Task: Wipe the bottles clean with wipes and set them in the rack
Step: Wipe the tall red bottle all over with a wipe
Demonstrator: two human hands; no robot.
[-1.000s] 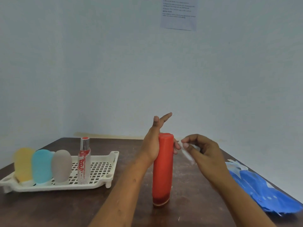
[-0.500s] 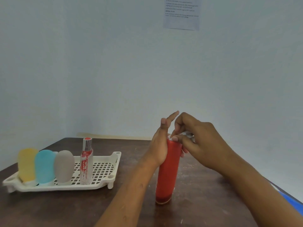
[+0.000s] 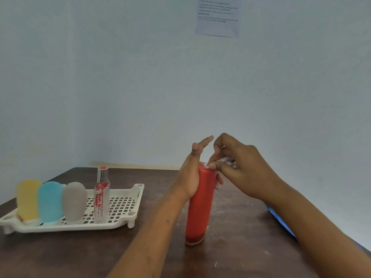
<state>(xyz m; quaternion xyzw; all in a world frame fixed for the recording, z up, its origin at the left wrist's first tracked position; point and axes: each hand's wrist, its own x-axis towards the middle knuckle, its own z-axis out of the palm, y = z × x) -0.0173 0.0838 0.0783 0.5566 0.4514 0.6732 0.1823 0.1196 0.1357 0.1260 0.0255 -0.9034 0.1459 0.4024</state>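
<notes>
Head view looks down on a dark brown wooden table (image 3: 241, 247) with a matt, faintly scuffed top; its near edge is cut off by the frame. Near the table's left edge stands a white plastic rack (image 3: 80, 227), a shallow tray with a square-holed floor, a raised rim and short feet. Its left end runs out of view.

Near the middle of the table a tall, smooth red cylindrical bottle (image 3: 198, 207) stands on its darker base, leaning slightly right. The left hand (image 3: 190, 177) grips its upper part, palm against the side and fingertips curled round the far side, with thumb and forefinger pointing up. The right hand (image 3: 241, 173) pinches a crumpled white wipe (image 3: 225, 159) between curled fingers and presses it on the bottle's top; most of the wipe is hidden.

In the rack's left half stand three matt, rounded soft bottles side by side, touching: yellow (image 3: 28, 199), blue (image 3: 50, 201), grey (image 3: 74, 201). Just beside them is a slim clear bottle (image 3: 101, 197) with red markings and a shiny silver cap.

A glossy blue packet (image 3: 281, 221) at the table's right edge shows only as a sliver behind the right forearm. A printed sheet (image 3: 217, 17) on the wall is too small to read.
</notes>
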